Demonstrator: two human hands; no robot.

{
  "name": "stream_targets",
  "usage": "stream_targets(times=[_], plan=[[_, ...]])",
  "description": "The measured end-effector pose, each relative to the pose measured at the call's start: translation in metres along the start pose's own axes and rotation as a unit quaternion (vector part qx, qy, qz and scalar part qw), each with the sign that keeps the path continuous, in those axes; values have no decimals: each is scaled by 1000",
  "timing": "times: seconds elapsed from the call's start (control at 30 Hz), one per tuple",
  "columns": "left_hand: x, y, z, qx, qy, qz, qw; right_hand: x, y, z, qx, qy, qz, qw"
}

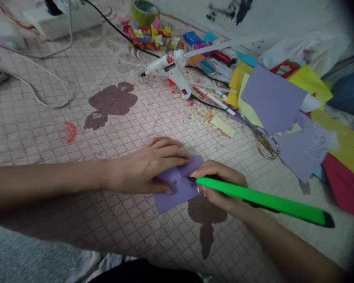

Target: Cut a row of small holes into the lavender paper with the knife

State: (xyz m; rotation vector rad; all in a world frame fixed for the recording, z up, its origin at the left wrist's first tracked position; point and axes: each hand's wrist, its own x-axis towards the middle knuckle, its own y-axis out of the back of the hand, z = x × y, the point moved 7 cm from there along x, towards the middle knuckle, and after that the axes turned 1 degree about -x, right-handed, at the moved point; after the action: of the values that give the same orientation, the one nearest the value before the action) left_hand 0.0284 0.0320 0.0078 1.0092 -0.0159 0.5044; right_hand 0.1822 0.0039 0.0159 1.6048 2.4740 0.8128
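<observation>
One small purple paper sheet (181, 193) lies flat on our pale grid-patterned cloth (153, 122), partly beneath our left hand (149, 167), whose thumb is spread from its fingers; with our right hand (228, 173) we pinch a long bright-green pen (259, 197), its black tip at the sheet's middle. Beyond lies a white plastic glue gun (177, 76).

counted: one left hand (149, 165), one right hand (225, 182); one green pen (262, 198); one purple sheet (166, 202) under left hand; one glue gun (165, 67); one pair of scissors (261, 136); one tape roll (140, 16); one power strip (79, 21).
</observation>
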Motion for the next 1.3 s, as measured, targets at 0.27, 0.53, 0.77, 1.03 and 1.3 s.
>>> stream_targets(times=[0.27,0.53,0.77,1.03,1.3], plan=[[0,-1,-1,7,-10,4,1000,-1,3,4,12,-30,37,999],[0,0,0,12,-13,-6,1000,1,2,-3,2,-1,28,1000],[-1,0,-1,8,-16,-2,1000,-2,4,2,35,-15,46,998],[0,0,0,4,-14,-7,1000,-4,0,7,9,-13,14,1000],[0,0,0,10,-14,-11,1000,0,0,-2,-13,9,12,1000]])
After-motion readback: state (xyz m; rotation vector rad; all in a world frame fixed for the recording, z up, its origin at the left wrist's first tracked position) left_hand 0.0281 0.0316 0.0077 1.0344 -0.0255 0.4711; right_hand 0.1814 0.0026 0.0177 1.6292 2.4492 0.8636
